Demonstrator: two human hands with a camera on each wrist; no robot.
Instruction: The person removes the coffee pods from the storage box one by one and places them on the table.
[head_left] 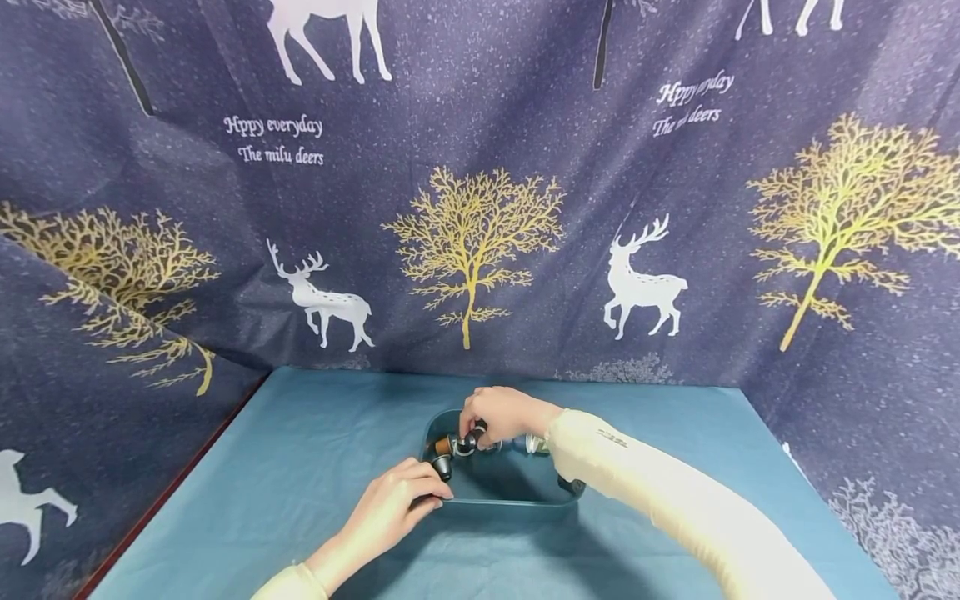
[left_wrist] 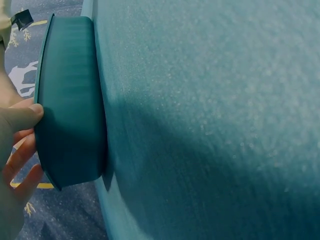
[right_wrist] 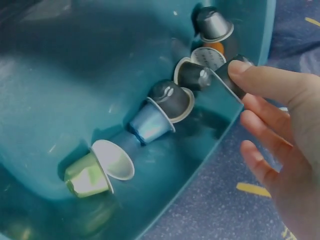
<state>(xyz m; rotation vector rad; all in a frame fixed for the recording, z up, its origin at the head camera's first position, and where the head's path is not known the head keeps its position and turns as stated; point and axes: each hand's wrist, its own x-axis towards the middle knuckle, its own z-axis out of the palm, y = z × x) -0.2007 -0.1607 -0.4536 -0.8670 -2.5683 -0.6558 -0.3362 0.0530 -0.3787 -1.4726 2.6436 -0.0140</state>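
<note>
A teal plastic bin (head_left: 510, 492) holds several coffee capsules. My left hand (head_left: 401, 493) grips its near-left rim; the left wrist view shows the thumb (left_wrist: 33, 112) against the outer wall (left_wrist: 72, 100). Over the bin's far side, my right hand (head_left: 501, 412) pinches a black coffee capsule (right_wrist: 234, 79) between thumb and fingers. Close to it lie a dark capsule (right_wrist: 192, 76), a white-lidded one (right_wrist: 207, 57) with orange showing, and a silver-grey one (right_wrist: 214, 25). Further along are a black (right_wrist: 167, 97), a blue (right_wrist: 150, 123) and a light green capsule (right_wrist: 87, 175).
The bin stands on a blue cloth-covered table (head_left: 315, 433). A dark curtain (head_left: 480, 125) printed with deer and trees hangs behind it. Another dark object (head_left: 574, 485), partly hidden by the right sleeve, lies in the bin's near-right corner.
</note>
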